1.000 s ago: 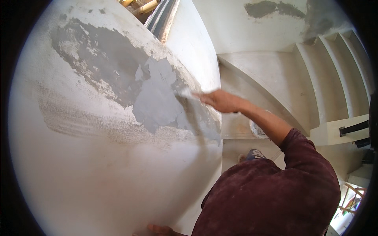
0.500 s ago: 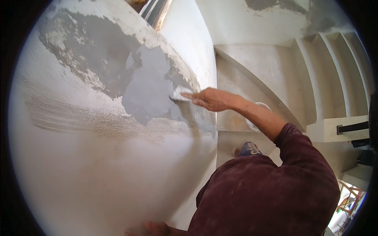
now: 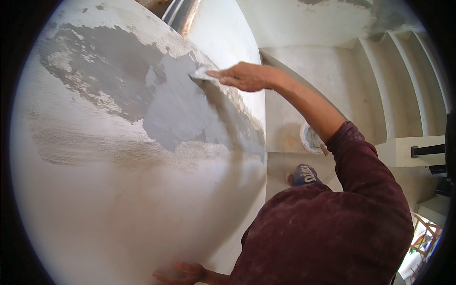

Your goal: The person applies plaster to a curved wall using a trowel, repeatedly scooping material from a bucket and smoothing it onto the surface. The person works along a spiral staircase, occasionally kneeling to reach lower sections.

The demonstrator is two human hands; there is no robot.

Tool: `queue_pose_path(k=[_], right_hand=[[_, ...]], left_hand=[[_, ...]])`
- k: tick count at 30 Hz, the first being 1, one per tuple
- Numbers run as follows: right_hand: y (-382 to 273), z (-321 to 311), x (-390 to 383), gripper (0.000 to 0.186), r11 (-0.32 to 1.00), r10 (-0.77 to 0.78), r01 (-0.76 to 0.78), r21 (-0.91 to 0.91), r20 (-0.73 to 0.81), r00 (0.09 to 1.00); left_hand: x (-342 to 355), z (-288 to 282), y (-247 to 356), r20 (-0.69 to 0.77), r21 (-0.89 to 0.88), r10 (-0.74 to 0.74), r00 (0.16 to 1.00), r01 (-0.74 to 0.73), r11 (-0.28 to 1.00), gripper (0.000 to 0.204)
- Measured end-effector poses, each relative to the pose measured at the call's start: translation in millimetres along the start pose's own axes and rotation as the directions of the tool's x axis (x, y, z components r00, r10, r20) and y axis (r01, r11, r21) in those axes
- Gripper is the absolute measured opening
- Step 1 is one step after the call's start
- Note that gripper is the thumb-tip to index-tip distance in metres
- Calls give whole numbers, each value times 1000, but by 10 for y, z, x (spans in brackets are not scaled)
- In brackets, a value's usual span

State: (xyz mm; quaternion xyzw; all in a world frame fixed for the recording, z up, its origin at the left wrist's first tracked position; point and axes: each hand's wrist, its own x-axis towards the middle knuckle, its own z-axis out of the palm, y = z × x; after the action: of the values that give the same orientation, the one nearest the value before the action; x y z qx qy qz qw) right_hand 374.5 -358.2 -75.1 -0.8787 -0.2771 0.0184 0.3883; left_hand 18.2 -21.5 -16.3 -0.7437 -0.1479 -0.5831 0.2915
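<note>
Pale curved steps [image 3: 399, 90] adjoin a white wall [image 3: 118, 204] bearing a grey plaster patch [image 3: 175, 104]. Near your right forearm, a round bucket [image 3: 303, 137] holds greyish-white material. Your right hand [image 3: 249, 76] pinches a putty knife [image 3: 203, 74], its blade beyond your fingertips at the patch; your left hand [image 3: 189, 272] has its fingers spread by the wall. Pale lettering marks your dark blue trouser leg [image 3: 304, 175].

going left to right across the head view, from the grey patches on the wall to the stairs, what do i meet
Rough dark grey patch → smoother light grey patch → whitish flat hand tool → bare right hand → round white-rimmed container → pale staircase steps
</note>
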Motion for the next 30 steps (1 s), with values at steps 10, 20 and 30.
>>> queue_pose_path(k=[10, 20, 30], right_hand=[[108, 553, -418, 52, 915, 164, -136, 379, -43, 985], [128, 717, -351, 47, 968, 97, -64, 242, -129, 987], [-176, -388, 239, 46, 997, -64, 55, -61, -145, 987]], left_hand=[[77, 6, -37, -69, 75, 112, 991, -107, 991, 63], [35, 12, 53, -7, 22, 52, 999, -52, 998, 68], [31, 24, -25, -28, 61, 68, 997, -66, 996, 65]])
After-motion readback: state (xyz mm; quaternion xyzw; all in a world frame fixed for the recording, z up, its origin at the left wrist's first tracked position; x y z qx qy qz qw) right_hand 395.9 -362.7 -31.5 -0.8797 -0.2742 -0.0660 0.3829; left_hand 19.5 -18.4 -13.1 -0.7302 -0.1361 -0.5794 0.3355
